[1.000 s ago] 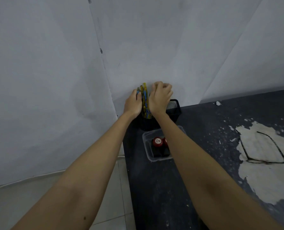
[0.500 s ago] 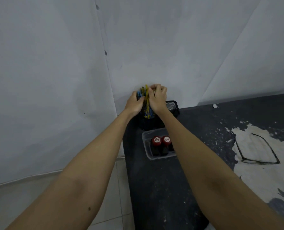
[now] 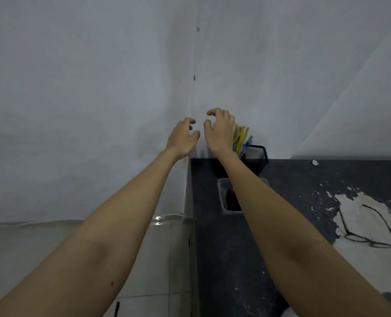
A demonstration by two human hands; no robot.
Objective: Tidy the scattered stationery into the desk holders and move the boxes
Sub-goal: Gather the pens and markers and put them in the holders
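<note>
Two bare hands we recorded raised before the pale wall, near each other but apart. Left hand: fingers loosely curled and spread, empty. Right hand: likewise spread in a claw, gripping nothing. Just right of it we noted yellow and blue stationery standing in a black mesh holder at the desk's back edge. Nearer us, a clear plastic box, partly hidden by our right forearm, held dark items. Far right, a pair of glasses lay on a worn pale patch.
</note>
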